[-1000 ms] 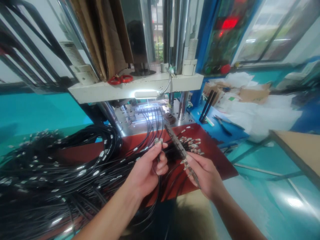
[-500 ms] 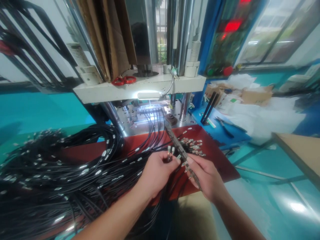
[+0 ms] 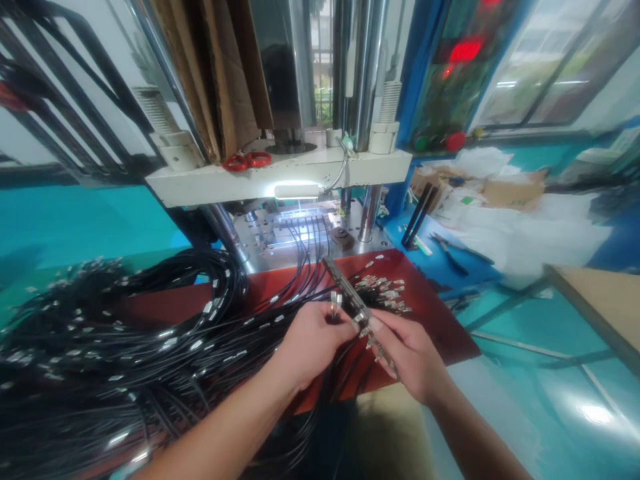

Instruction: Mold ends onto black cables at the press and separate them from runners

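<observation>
My right hand (image 3: 407, 350) is closed around the lower part of a long dark metal bar (image 3: 349, 290), which slants up and to the left. Small metal connectors stick out along the bar's lower side. Closed in a pinch, my left hand (image 3: 317, 343) holds black cables with metal connectors (image 3: 336, 301) that stand up from its fingers. One connector at the left fingertips meets the edge of the bar; whether it is seated there I cannot tell. A large heap of black cables (image 3: 190, 320) with metal ends lies to the left and runs under my left hand.
Ahead stands a press with a white crossbeam (image 3: 210, 183), a lit lamp (image 3: 297, 191) and cables in its fixture (image 3: 300, 223). Red-handled scissors (image 3: 246, 161) lie on the beam. A red board (image 3: 415, 280) carries more cable ends. Pliers (image 3: 450, 255) rest on the blue surface at right.
The bar has shifted slightly down and toward me in my right hand's grip. A connector at my left fingertips has moved against the bar, and fewer stand up from my left hand.
</observation>
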Demonstrator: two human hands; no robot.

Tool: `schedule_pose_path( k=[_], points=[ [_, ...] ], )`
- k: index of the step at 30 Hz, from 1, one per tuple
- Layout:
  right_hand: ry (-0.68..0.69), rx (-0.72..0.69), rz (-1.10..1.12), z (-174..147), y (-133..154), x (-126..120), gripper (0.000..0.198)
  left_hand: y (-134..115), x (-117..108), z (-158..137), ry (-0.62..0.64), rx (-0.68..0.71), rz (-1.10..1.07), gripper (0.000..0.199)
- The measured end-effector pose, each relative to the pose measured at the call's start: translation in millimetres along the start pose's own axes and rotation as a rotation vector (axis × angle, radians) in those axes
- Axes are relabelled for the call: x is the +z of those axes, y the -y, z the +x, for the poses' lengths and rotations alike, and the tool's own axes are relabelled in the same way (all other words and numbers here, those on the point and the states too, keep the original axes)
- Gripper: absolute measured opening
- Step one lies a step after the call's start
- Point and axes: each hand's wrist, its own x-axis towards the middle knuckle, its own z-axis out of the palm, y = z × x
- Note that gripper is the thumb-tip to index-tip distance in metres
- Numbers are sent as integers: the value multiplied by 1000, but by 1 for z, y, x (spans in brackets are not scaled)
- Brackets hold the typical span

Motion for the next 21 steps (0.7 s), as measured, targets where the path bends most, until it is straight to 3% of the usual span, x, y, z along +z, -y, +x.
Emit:
schedule_pose_path(
  k=[12, 16, 21],
  points=[
    [53, -28, -23, 3, 0, -2, 48, -4, -1, 3, 35, -71, -116, 7],
    [8, -10, 14, 1, -2, -2, 48, -4, -8, -4, 60, -48, -190, 16],
    [-29, 34, 99, 1, -4, -5, 49, -6, -22, -17, -10, -62, -372, 26]
  ],
)
